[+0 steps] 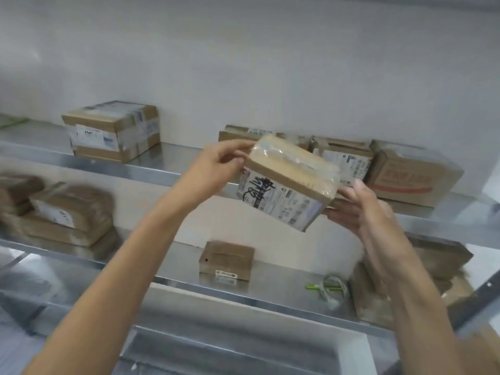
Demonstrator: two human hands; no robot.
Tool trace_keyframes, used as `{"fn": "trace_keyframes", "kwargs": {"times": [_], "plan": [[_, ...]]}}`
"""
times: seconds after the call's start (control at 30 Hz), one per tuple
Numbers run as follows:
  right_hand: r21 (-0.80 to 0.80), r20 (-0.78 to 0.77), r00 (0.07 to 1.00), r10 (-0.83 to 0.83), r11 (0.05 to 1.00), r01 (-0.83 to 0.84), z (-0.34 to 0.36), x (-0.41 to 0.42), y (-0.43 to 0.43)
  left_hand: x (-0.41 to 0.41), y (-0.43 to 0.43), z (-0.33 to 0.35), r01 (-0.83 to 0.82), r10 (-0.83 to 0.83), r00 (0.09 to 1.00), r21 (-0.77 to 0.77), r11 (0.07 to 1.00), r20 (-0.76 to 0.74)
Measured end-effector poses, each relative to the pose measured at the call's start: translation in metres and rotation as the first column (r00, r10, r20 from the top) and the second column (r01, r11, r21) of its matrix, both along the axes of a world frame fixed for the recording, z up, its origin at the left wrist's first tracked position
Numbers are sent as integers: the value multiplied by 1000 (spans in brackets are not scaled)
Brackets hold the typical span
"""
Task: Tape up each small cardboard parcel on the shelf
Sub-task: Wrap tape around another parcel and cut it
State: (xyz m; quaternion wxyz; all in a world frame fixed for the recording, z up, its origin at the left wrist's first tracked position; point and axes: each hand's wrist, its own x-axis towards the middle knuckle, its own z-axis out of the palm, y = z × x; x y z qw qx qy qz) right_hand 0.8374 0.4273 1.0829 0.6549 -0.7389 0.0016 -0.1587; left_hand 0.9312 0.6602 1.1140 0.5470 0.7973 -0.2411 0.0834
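A small cardboard parcel, wrapped in clear tape and bearing a white label with black scribble, is held tilted in the air in front of the upper metal shelf. My left hand pinches its upper left corner between thumb and fingers. My right hand supports its lower right end, fingers spread along the side. A roll of clear tape with a green-handled tool lies on the lower shelf.
On the upper shelf stand a taped box at left and several parcels behind the held one. The lower shelf carries a stack of parcels at left, a small box in the middle and more boxes at right.
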Motion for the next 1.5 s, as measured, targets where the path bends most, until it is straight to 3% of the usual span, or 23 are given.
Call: {"fn": "trace_keyframes", "kwargs": {"times": [0.13, 0.37, 0.6, 0.87, 1.13, 1.33, 1.5], "plan": [[-97, 144, 990, -10, 995, 24, 59, 34, 4, 31, -4, 69, -52, 46, 991, 45, 998, 128], [-262, 217, 976, 15, 964, 44, 115, 117, 14, 94, -9, 118, -113, 111, 984, 7, 994, 141], [-420, 168, 986, 7, 905, 65, 108, 187, 19, 130, 1, 99, -154, 147, 987, 112, 982, 68], [-501, 101, 994, 29, 865, 25, 91, 223, 31, 176, 11, 73, -248, 218, 965, 229, 941, 147], [-612, 153, 981, -123, 767, 192, 71, 234, 47, 186, 13, 45, -230, 195, 970, 285, 931, 146], [-667, 103, 993, -65, 736, 118, 55, 230, 48, 189, 16, 26, -159, 138, 981, 149, 976, 138], [-660, 155, 982, -110, 728, 186, 47, 234, 50, 189, 10, 17, -134, 122, 985, 94, 987, 123]]}}
